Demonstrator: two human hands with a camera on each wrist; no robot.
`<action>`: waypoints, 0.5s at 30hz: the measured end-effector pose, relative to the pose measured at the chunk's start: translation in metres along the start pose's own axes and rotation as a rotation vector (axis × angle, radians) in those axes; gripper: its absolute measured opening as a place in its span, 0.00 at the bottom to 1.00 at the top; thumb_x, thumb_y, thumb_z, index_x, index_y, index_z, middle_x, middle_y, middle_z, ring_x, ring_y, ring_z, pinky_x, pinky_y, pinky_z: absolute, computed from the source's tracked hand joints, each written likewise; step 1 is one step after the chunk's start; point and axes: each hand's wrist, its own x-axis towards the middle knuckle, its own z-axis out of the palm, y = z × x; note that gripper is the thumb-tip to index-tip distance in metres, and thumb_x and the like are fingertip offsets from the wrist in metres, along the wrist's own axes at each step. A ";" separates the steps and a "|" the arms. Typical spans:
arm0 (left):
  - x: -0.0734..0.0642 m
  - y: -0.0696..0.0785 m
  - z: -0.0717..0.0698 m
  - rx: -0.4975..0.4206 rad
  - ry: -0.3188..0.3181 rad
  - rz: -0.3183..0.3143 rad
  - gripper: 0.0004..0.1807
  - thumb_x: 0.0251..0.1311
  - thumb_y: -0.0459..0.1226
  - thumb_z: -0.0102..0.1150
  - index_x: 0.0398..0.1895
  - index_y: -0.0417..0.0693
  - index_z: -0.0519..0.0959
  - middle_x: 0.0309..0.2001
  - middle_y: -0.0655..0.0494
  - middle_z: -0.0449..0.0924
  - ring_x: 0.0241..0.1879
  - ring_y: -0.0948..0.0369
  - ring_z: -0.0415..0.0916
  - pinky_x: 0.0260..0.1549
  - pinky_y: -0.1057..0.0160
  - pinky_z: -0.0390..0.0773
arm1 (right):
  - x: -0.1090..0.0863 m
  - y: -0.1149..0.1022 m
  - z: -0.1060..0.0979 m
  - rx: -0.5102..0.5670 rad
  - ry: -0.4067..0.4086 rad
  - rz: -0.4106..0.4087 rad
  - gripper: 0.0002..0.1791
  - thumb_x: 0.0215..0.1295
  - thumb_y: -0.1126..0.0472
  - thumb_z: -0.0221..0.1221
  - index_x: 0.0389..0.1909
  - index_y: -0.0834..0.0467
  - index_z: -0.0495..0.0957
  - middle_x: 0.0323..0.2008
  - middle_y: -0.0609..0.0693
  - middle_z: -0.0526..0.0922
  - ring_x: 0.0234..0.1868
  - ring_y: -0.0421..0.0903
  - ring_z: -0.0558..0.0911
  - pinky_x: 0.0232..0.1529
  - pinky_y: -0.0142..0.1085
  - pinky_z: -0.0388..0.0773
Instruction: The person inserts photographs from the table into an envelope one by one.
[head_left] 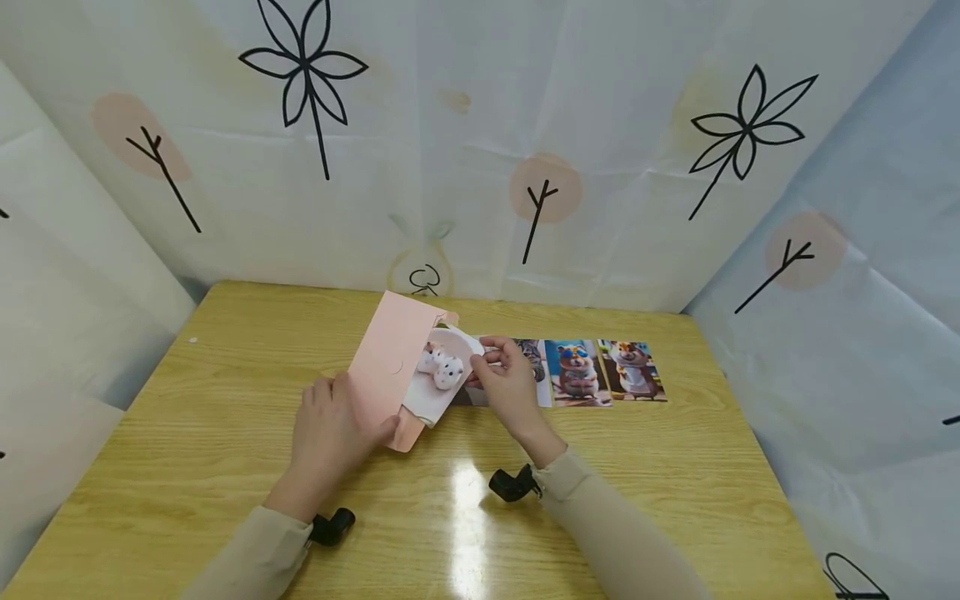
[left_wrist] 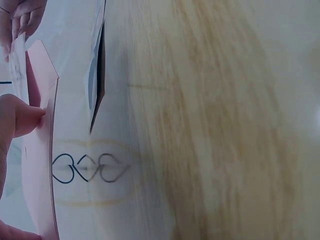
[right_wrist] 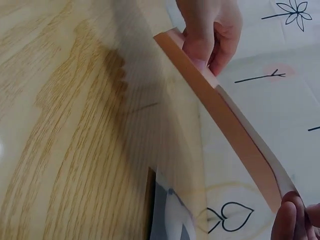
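A pink envelope (head_left: 382, 354) is tilted above the table, its mouth towards the right. My left hand (head_left: 330, 425) grips it at the lower left, thumb on the face near the lower edge. From the mouth sticks out a picture card (head_left: 435, 398) showing small white, dark-spotted animals. My right hand (head_left: 513, 387) pinches the card's right edge between thumb and fingers. The rest of the card is hidden inside the envelope. In the right wrist view the envelope (right_wrist: 225, 130) is seen edge-on, with the pale card along it.
A row of photo cards lies on the wooden table (head_left: 247, 400) to the right: a hamster in sunglasses (head_left: 577, 375), another hamster (head_left: 633, 371) at the far end, and others partly covered by my right hand. A patterned cloth (head_left: 465, 125) hangs behind the table.
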 end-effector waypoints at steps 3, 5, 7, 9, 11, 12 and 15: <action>0.000 0.000 0.000 0.001 -0.003 0.006 0.50 0.36 0.62 0.70 0.46 0.25 0.68 0.38 0.33 0.68 0.40 0.40 0.64 0.38 0.45 0.67 | 0.002 -0.001 0.005 -0.013 -0.032 -0.007 0.19 0.68 0.66 0.57 0.58 0.64 0.70 0.36 0.65 0.79 0.35 0.67 0.81 0.39 0.51 0.80; 0.000 0.000 0.000 0.001 -0.012 0.006 0.50 0.36 0.61 0.70 0.47 0.25 0.68 0.39 0.32 0.68 0.41 0.39 0.64 0.39 0.45 0.67 | 0.002 -0.003 0.008 -0.052 -0.048 0.004 0.18 0.67 0.66 0.57 0.57 0.63 0.72 0.34 0.62 0.81 0.35 0.66 0.82 0.39 0.51 0.80; 0.000 0.000 0.001 0.003 -0.024 0.003 0.50 0.36 0.61 0.70 0.48 0.25 0.68 0.40 0.32 0.67 0.42 0.39 0.64 0.41 0.45 0.67 | 0.003 -0.004 0.010 -0.116 -0.058 0.019 0.17 0.67 0.66 0.57 0.55 0.63 0.73 0.33 0.60 0.83 0.35 0.64 0.83 0.39 0.50 0.80; 0.000 0.000 0.001 0.005 -0.032 -0.001 0.51 0.36 0.62 0.70 0.48 0.25 0.68 0.41 0.32 0.68 0.43 0.39 0.64 0.41 0.44 0.67 | 0.004 -0.004 0.011 -0.203 -0.048 0.031 0.16 0.66 0.65 0.58 0.54 0.61 0.75 0.31 0.56 0.84 0.34 0.61 0.84 0.37 0.48 0.81; -0.001 0.000 0.001 0.005 -0.034 -0.003 0.52 0.35 0.62 0.70 0.49 0.25 0.67 0.41 0.32 0.68 0.43 0.39 0.65 0.42 0.44 0.67 | 0.006 -0.004 0.012 -0.295 -0.022 0.028 0.15 0.66 0.64 0.58 0.53 0.59 0.76 0.32 0.53 0.83 0.32 0.56 0.84 0.35 0.43 0.82; -0.001 0.000 0.001 0.007 -0.033 -0.004 0.52 0.35 0.63 0.70 0.49 0.25 0.67 0.41 0.32 0.68 0.43 0.39 0.65 0.42 0.44 0.68 | 0.007 -0.004 0.012 -0.336 -0.006 0.022 0.15 0.66 0.64 0.58 0.53 0.59 0.77 0.33 0.51 0.83 0.32 0.53 0.84 0.33 0.41 0.81; -0.001 0.001 0.002 0.015 -0.024 0.002 0.53 0.33 0.63 0.70 0.49 0.25 0.67 0.41 0.33 0.68 0.42 0.40 0.65 0.41 0.45 0.68 | 0.010 -0.002 0.015 -0.415 0.034 -0.017 0.15 0.66 0.63 0.59 0.52 0.58 0.78 0.35 0.48 0.81 0.33 0.45 0.82 0.32 0.35 0.80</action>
